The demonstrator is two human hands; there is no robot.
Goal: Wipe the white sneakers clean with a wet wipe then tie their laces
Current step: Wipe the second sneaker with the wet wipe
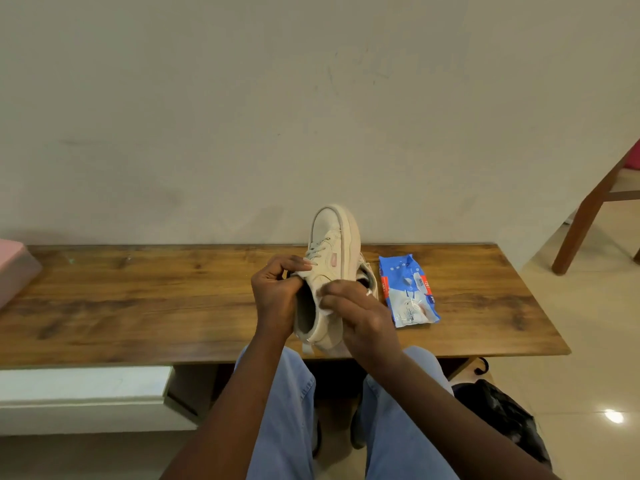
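A white sneaker (pixel 332 244) is held above the wooden bench, tilted on its side with the toe pointing away from me. My left hand (pixel 277 292) grips its tongue and collar at the opening. My right hand (pixel 360 317) presses a white wet wipe (pixel 325 304) against the sneaker's side near the heel, fingers curled round the wipe. A second sneaker (pixel 365 271) lies on the bench behind the first, mostly hidden. The grey laces hang loose.
A blue wet-wipe pack (pixel 408 292) lies on the wooden bench (pixel 138 299) to the right of the sneakers. A pink box (pixel 14 268) sits at the bench's left end. A black bag (pixel 502 414) lies on the floor at right, and a chair leg (pixel 585 216) stands farther right.
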